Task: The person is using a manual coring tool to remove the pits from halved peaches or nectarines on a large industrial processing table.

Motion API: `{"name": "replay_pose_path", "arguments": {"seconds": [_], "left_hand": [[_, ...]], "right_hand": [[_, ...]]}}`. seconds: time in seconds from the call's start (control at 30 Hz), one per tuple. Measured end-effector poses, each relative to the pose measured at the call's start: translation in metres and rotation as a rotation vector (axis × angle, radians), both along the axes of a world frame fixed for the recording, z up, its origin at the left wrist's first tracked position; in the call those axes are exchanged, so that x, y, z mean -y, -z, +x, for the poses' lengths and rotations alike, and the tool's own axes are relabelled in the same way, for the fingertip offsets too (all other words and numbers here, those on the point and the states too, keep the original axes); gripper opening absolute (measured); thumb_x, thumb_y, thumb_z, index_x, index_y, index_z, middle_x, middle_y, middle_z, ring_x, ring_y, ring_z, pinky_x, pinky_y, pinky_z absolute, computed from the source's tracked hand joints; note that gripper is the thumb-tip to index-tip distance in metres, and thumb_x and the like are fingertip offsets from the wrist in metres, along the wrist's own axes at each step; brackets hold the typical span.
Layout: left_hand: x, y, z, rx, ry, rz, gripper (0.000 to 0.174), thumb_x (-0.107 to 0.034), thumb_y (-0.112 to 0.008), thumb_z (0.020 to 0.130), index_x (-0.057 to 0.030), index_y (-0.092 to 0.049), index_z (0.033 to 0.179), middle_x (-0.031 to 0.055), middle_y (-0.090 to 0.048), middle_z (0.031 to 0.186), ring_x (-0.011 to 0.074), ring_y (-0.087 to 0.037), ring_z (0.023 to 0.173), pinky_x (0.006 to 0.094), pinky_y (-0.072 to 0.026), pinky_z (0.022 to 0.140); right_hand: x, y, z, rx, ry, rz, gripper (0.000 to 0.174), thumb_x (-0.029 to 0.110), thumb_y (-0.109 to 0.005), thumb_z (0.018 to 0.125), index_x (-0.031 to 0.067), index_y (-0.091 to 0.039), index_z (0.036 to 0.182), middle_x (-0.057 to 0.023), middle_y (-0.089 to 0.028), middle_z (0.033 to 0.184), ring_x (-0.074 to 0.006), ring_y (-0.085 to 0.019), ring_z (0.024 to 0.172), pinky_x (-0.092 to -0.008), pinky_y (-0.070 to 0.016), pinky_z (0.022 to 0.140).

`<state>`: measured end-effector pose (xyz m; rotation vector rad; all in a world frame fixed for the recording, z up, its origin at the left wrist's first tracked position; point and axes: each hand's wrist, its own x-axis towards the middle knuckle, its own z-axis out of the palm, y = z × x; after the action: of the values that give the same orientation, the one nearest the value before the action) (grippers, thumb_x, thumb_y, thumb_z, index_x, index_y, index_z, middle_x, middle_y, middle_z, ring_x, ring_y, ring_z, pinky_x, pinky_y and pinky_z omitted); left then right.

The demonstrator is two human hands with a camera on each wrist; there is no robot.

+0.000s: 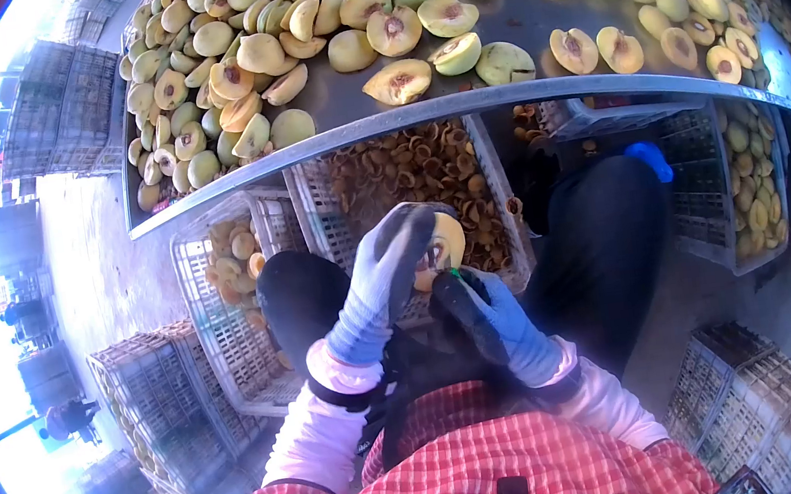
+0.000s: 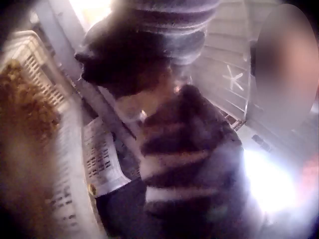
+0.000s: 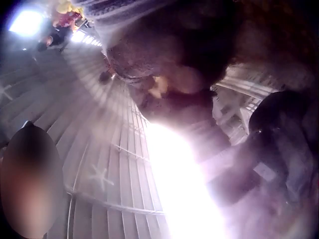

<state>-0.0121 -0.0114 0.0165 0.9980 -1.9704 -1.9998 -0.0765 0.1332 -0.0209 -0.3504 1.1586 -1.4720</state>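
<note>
My left hand [image 1: 387,258], in a grey-white glove with dark palm and fingers, grips a halved yellow peach [image 1: 450,235] by its side. The peach's cut face, with a brown hollow at its middle, is turned toward my right hand. My right hand [image 1: 486,313], gloved alike, curls around a small tool; only a bit of its green part [image 1: 456,272] shows at the peach's lower edge. Its working end is hidden. In both wrist views the gloves are dark and blurred, with a dim patch of the peach [image 2: 137,105] between them. Both hands are above a crate [image 1: 490,171].
The crate between my knees has many brown pit pieces [image 1: 405,162]. Ahead, a metal table [image 1: 336,86] carries heaps of halved peaches [image 1: 244,58]. Crates of peaches stand at left [image 1: 226,317] and right [image 1: 761,247], with stacked crates [image 1: 163,404] farther back.
</note>
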Motion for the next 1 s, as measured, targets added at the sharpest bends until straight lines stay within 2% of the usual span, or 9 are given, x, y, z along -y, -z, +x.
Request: {"name": "replay_pose_path", "arguments": {"seconds": [0.07,0.13,0.27,0.37,0.4,0.5,0.63,0.87,1.0], "left_hand": [[-0.012,0.015,0.002,-0.294,-0.074,-0.249,0.04,-0.03,-0.054,0.096,0.0019,-0.053,0.121,0.0095,-0.059,0.106,0.0141,-0.058,0.088,0.0247,-0.0464,0.083],[-0.034,0.0,-0.009,-0.279,-0.318,0.056,0.037,-0.028,-0.055,0.095,0.0009,-0.055,0.119,0.0096,-0.058,0.107,0.0137,-0.058,0.088,0.0251,-0.0471,0.081],[-0.019,0.01,-0.005,-0.178,-0.105,-0.09,0.034,-0.027,-0.058,0.093,0.0026,-0.061,0.109,0.0076,-0.06,0.102,0.0113,-0.057,0.089,0.0268,-0.048,0.078],[0.002,0.022,0.004,-0.26,0.324,-0.828,0.026,-0.013,-0.054,0.094,0.0034,-0.057,0.114,0.0199,-0.06,0.109,0.026,-0.06,0.095,0.0337,-0.0486,0.083],[0.006,0.022,-0.001,-0.271,0.333,-0.74,0.026,-0.014,-0.058,0.092,0.0039,-0.057,0.112,0.0157,-0.063,0.103,0.0203,-0.061,0.091,0.0318,-0.0495,0.08],[0.008,0.008,-0.009,0.012,0.138,0.304,0.029,-0.019,-0.062,0.091,0.0039,-0.057,0.11,0.0077,-0.063,0.096,0.0125,-0.06,0.083,0.0275,-0.0495,0.076],[-0.006,0.03,-0.018,-0.194,0.263,-0.214,0.034,-0.029,-0.056,0.095,0.0023,-0.059,0.107,0.0024,-0.059,0.086,0.0079,-0.055,0.076,0.0242,-0.0474,0.07],[-0.041,0.051,-0.01,-0.348,-0.333,0.629,0.034,-0.034,-0.054,0.096,-0.0016,-0.063,0.101,0.0025,-0.063,0.087,0.0088,-0.059,0.077,0.0234,-0.0477,0.074],[-0.042,0.044,-0.003,-0.296,-0.388,0.642,0.033,-0.035,-0.057,0.095,-0.0024,-0.064,0.099,0.0031,-0.064,0.09,0.01,-0.059,0.079,0.0242,-0.0478,0.074]], "right_hand": [[0.003,-0.014,-0.001,0.114,0.071,-0.023,0.03,0.03,-0.054,0.097,0.0012,-0.058,0.102,0.0001,-0.059,0.077,-0.0126,-0.055,0.064,-0.0301,-0.0447,0.057],[0.003,-0.016,0.0,0.181,0.1,-0.042,0.031,0.033,-0.054,0.097,0.0024,-0.059,0.102,0.0014,-0.059,0.077,-0.0089,-0.053,0.063,-0.0256,-0.0424,0.055],[-0.004,-0.012,-0.003,0.24,-0.013,-0.049,0.035,0.039,-0.052,0.097,0.0046,-0.058,0.099,-0.0008,-0.058,0.073,-0.0084,-0.051,0.056,-0.0209,-0.0373,0.049],[-0.013,-0.01,-0.011,0.307,-0.133,-0.048,0.04,0.045,-0.048,0.097,0.0066,-0.057,0.094,-0.0022,-0.056,0.068,-0.0105,-0.048,0.048,-0.0209,-0.0337,0.042],[-0.014,-0.01,-0.011,0.33,-0.171,-0.048,0.041,0.047,-0.046,0.097,0.0073,-0.057,0.093,-0.0027,-0.055,0.067,-0.0111,-0.047,0.046,-0.021,-0.0326,0.04],[-0.015,0.0,-0.004,1.052,-0.177,-0.161,0.044,0.051,-0.042,0.097,0.0091,-0.054,0.09,-0.0022,-0.049,0.062,-0.0106,-0.042,0.042,-0.022,-0.0299,0.036],[-0.016,0.01,0.0,1.464,-0.208,-0.439,0.046,0.054,-0.041,0.096,0.0099,-0.053,0.09,-0.0011,-0.044,0.059,-0.0093,-0.041,0.042,-0.0216,-0.032,0.035],[-0.014,0.021,0.004,1.422,-0.218,-0.525,0.05,0.056,-0.038,0.096,0.0087,-0.053,0.089,-0.0015,-0.046,0.061,-0.01,-0.042,0.043,-0.0221,-0.0356,0.036],[-0.016,0.025,0.007,1.403,-0.253,-0.471,0.051,0.057,-0.039,0.095,0.0083,-0.054,0.087,-0.0017,-0.047,0.061,-0.0105,-0.042,0.043,-0.0225,-0.0358,0.036]]}}
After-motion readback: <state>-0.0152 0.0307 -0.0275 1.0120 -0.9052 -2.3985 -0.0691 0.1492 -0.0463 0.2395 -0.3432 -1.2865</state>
